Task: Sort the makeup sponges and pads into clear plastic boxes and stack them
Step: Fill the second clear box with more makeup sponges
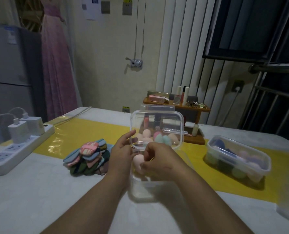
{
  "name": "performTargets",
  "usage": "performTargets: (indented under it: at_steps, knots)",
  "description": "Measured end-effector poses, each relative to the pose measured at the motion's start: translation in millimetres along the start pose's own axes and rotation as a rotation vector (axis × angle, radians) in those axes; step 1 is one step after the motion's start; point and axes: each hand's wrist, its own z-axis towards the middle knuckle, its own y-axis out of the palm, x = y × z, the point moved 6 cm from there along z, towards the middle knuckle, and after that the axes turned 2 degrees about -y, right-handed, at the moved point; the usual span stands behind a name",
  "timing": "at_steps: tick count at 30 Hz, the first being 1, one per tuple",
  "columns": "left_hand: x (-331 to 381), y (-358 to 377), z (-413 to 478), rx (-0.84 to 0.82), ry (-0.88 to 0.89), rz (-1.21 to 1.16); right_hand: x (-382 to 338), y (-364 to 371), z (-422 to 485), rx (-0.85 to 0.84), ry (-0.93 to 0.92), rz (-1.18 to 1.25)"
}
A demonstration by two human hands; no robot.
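- Left hand [121, 150]: thumb and fingers pinch the lower left corner of a clear plastic lid [164, 119], which stands upright on its edge above the table.
- Right hand [159, 162]: fingertips pinch a pale pink egg-shaped makeup sponge [137, 162], held at the far end of an open clear plastic box [140, 190]. Whether the sponge touches the box floor cannot be told.
- Loose egg-shaped sponges [159, 139], pink and teal: seen through the lid, lying on the table behind it.
- Heap of flat fabric makeup pads [89, 156], blue, green, pink and striped: left of the hands, on the white table [39, 191] at the edge of a yellow glossy runner [83, 130].
- Closed clear plastic box [238, 157]: at right on the runner, holding green, pink and purple sponges and dark blue pads.
- White power strip [8, 152]: far left, two white chargers plugged in.
- Small wooden shelf [192, 108]: behind the lid, bearing bottles and a pink carton; its print is too small to read.
- Paper notes on the wall [93, 7]: writing illegible.
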Motion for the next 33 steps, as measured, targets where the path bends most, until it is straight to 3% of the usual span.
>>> performTargets:
  at_steps: [25, 33]
  knots:
    - [-1.4, -0.2, 0.8, 0.003, 0.009, 0.014, -2.1, -1.9, -1.7, -0.131, -0.042, -0.109]
    - [-6.4, -2.5, 5.1, 0.014, 0.001, 0.020, -1.7, -6.0, -4.8, -0.095, -0.055, -0.097]
